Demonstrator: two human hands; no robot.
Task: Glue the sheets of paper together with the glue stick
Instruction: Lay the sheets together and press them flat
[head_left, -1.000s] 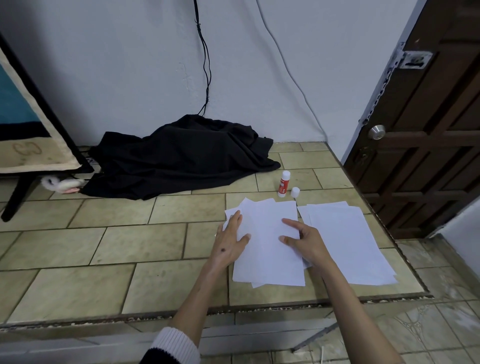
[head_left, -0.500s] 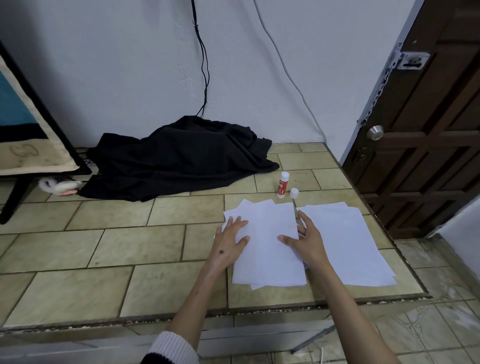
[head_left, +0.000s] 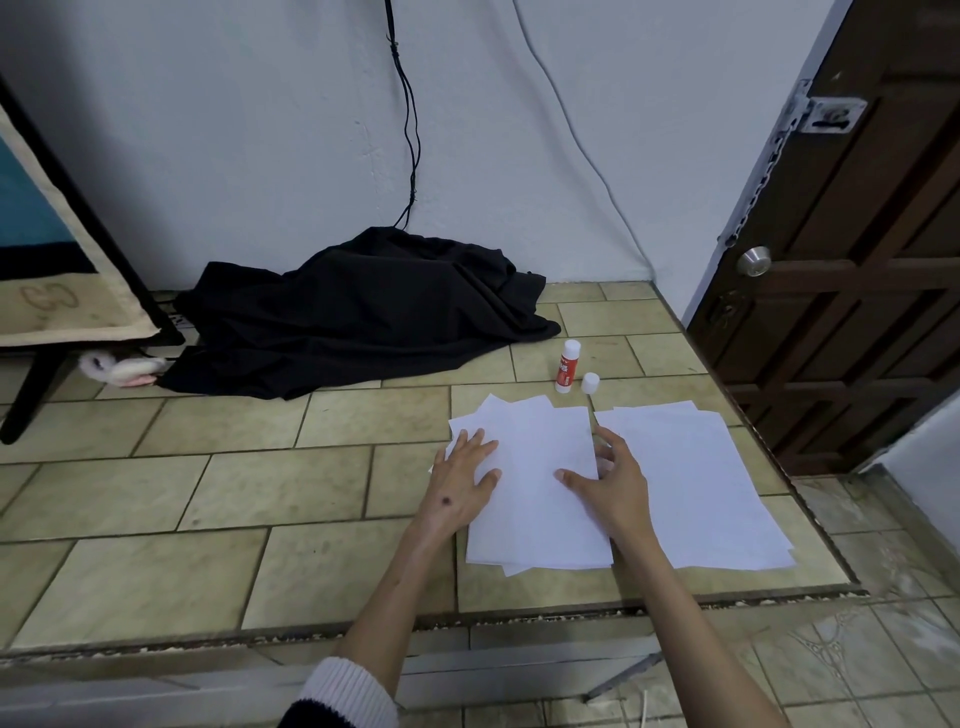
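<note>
While both hands are pressing on the left stack of paper, the left hand is lying flat with its fingers spread over the stack's left edge, and the right hand is resting at the stack's right edge, thumb stretched across the top sheet and fingers loosely bent over the gap beside it; neither hand is pinching anything. Just to the right of the right hand, a second stack of paper is lying apart from the first by a narrow strip of tile. Beyond the fingertips, the glue stick is standing upright and uncapped, with its white cap sitting just beside it. All of these are resting on the tiled counter. Farther out, beyond the left hand, a black cloth is lying heaped against the wall, and a dark wooden door is standing off to the right of the right hand
</note>
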